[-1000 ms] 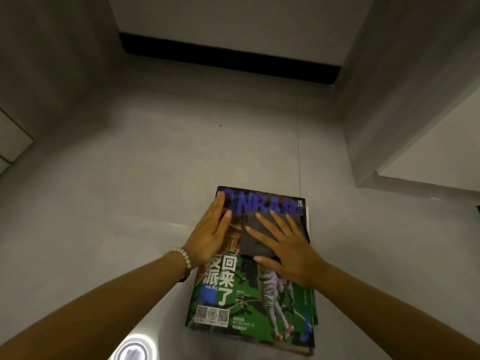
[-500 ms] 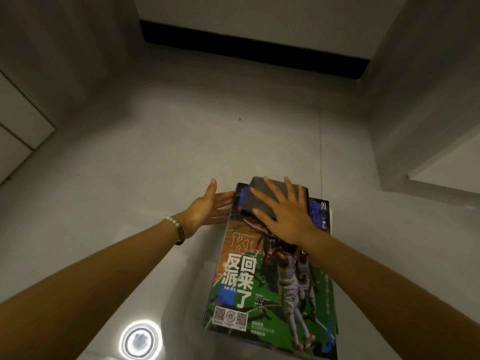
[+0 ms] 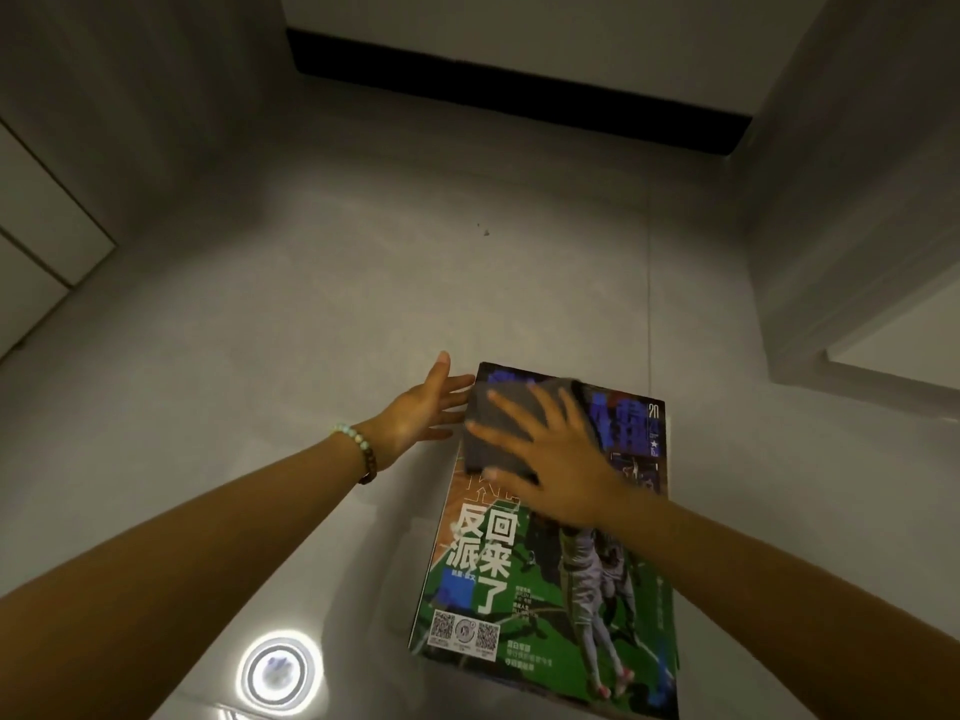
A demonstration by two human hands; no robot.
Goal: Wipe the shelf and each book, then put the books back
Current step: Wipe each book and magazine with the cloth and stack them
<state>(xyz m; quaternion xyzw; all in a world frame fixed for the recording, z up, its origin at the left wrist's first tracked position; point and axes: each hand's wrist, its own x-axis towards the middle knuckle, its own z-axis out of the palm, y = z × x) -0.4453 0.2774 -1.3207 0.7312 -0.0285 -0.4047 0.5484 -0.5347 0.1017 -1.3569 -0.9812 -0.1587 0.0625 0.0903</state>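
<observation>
A stack of magazines [image 3: 545, 563] lies flat on the grey floor, the top one with a green basketball cover and white characters. A dark grey cloth [image 3: 493, 433] lies on the cover's upper left part. My right hand [image 3: 550, 459] presses flat on the cloth with its fingers spread. My left hand [image 3: 426, 413], a bead bracelet on its wrist, is open beside the stack's upper left edge, its fingertips reaching the edge. The shelf is not in view.
Glossy grey floor tiles [image 3: 337, 330] spread around the stack, with a round lamp reflection [image 3: 280, 672] at the lower left. A white wall with a black baseboard [image 3: 509, 90] stands at the back. Grey panels rise at right [image 3: 857, 200] and cabinet doors at left [image 3: 36, 226].
My right hand slid the cloth from the cover's middle up to its top, then toward the top left. My left hand came off the cover to the stack's left edge.
</observation>
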